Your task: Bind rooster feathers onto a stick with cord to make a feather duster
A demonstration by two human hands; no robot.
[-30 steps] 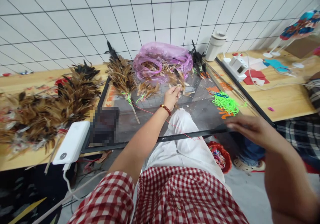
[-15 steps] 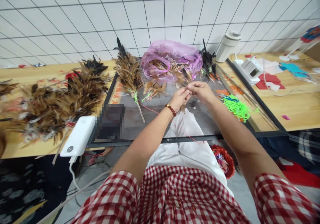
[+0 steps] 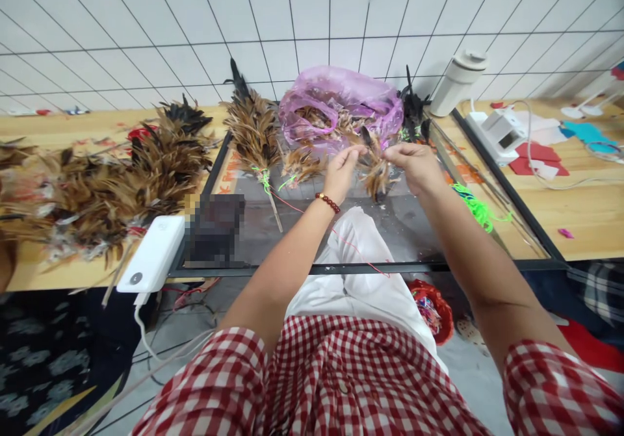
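My left hand (image 3: 341, 175), with a beaded bracelet at the wrist, is closed in a pinch left of a small bunch of brown feathers (image 3: 376, 177). On the bunch's other side my right hand (image 3: 418, 166) pinches too, fingertips close to the feathers. What lies between the fingers of each hand is too small to make out. Behind the hands sits a pink plastic bag (image 3: 358, 80) holding loose feathers. A feather duster (image 3: 253, 127) on a thin stick, bound with green string, lies to the left beside a small feather tuft (image 3: 298, 164).
Brown feathers (image 3: 146, 189) are heaped at the left, near a white power bank (image 3: 152, 254). A red thread (image 3: 358, 252) crosses the black-framed glass panel (image 3: 292, 268). Green cords (image 3: 480, 210), a white tumbler (image 3: 461, 82) and a white plug adapter (image 3: 502, 134) are at the right.
My hands were together at the fingertips and have drawn apart, left hand leftward and right hand rightward. The feather bunch now shows between them. The view has shifted slightly.
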